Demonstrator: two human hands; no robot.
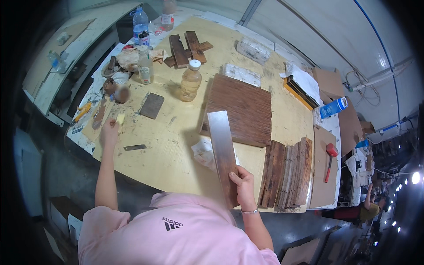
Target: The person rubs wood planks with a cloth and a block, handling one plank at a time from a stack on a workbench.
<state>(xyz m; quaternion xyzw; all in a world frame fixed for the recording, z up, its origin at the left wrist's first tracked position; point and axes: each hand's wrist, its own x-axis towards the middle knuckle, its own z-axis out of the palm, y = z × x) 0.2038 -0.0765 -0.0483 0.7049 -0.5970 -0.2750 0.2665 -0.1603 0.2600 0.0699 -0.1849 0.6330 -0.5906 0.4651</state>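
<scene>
Gripping the near end of a long dark wooden plank (223,154), the right hand (244,187) has thumb and fingers closed round it, holding the plank tilted up off the yellow plywood surface (176,150) so its glossy face catches the light. Over on the far left, the left hand (110,130) reaches out to the surface's edge, fingers pinching a small pale yellow block (120,119). Judging by the layout, the work looks part-way through: a wide dark panel (240,108) of joined boards lies flat just beyond the plank, while a stack of rough brown boards (287,172) stands on edge at the right, seemingly waiting their turn. A crumpled white rag (204,152) sits just beside the plank, and a bottle of amber liquid (191,81) stands further back.
</scene>
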